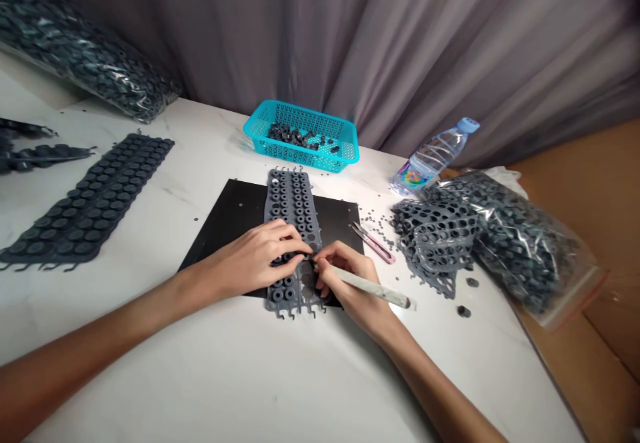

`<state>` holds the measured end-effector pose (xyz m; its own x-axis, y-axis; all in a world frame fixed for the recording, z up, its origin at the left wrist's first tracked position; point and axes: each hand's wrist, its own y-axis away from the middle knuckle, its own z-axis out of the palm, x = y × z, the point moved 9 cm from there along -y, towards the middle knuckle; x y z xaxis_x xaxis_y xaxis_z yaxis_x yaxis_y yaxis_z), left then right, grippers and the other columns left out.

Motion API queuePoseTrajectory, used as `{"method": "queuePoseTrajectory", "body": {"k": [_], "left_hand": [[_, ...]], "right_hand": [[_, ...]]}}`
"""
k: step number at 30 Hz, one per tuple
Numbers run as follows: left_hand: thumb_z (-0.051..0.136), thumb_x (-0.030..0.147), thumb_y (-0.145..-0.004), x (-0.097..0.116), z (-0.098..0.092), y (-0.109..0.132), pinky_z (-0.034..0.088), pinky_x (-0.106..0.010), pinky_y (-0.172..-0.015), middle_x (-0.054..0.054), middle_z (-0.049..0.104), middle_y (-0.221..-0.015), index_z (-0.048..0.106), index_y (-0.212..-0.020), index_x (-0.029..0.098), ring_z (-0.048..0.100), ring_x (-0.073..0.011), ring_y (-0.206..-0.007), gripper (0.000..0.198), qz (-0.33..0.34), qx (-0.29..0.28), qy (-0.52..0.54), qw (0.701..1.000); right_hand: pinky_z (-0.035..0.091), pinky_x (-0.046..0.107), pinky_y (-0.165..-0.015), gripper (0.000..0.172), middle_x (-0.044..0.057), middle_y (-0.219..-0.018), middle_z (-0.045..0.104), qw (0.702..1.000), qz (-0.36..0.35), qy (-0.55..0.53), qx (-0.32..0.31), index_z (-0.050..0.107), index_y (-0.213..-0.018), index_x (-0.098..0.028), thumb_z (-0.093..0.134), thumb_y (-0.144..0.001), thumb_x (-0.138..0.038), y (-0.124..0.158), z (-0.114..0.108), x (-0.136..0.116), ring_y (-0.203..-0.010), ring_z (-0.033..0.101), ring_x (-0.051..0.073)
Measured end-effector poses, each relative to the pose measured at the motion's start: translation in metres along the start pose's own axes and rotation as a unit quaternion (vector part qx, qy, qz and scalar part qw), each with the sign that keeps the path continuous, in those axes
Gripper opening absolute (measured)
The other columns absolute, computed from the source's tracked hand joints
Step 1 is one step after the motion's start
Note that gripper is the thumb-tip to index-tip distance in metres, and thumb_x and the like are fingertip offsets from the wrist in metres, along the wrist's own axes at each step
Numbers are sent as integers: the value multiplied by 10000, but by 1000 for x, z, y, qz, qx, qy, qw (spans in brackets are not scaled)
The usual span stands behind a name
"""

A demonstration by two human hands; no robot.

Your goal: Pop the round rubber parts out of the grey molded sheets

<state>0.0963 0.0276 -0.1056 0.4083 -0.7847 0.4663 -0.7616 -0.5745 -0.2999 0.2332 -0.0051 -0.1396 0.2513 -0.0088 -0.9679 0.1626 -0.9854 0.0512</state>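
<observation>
A dark grey moulded rubber sheet [293, 196] with rows of round ring-shaped plugs lies lengthwise on a black mat [220, 223]. Several sockets on its near right side are open holes. My left hand [260, 253] rests across the sheet, thumb and forefinger closed toward each other over the right row; what is between the tips is hidden. In my right hand [355, 283] is a pen-like tool with a pale wrapped handle [373, 288], its tip at the sheet beside my left fingertips. Pink-handled thread snips [375, 243] lie right of the mat.
A turquoise basket [303, 156] holding small black parts stands behind. Another rubber sheet [90, 203] lies left, near a bag of black parts [85, 50]. On the right are a water bottle [433, 156], punched-out sheets [440, 243], another filled bag [530, 250] and scattered bits.
</observation>
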Motion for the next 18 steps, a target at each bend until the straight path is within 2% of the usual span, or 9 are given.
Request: {"method": "queuePoseTrajectory", "body": {"k": [4, 9, 18], "left_hand": [[542, 202, -1004, -3, 1, -1, 477, -350, -991, -37, 687, -1088, 708, -1178, 224, 618, -192, -1056, 242, -7, -1, 18, 1000], [551, 252, -1011, -3, 0, -1, 479, -350, -993, -39, 686, -1082, 716, -1170, 222, 616, -191, -1056, 231, -10, 2, 14, 1000], [521, 277, -1034, 9, -1, -7, 465, -378, -980, -36, 675, -1016, 712, -1178, 209, 610, -196, -976, 248, 23, -49, -62, 997]], "right_hand": [[485, 203, -522, 73, -31, -690, 634, 1000, 7, -19, -1, 602, -930, -193, 596, -955, -261, 0, 0, 2, -568, 611, 113], [487, 203, -528, 67, -30, -692, 634, 1000, 7, -22, -3, 603, -926, -189, 597, -948, -252, -1, 0, 3, -568, 604, 109], [481, 202, -526, 55, -36, -688, 618, 1000, 9, -5, 0, 604, -907, -192, 586, -936, -236, -1, 1, 2, -566, 592, 109]]}}
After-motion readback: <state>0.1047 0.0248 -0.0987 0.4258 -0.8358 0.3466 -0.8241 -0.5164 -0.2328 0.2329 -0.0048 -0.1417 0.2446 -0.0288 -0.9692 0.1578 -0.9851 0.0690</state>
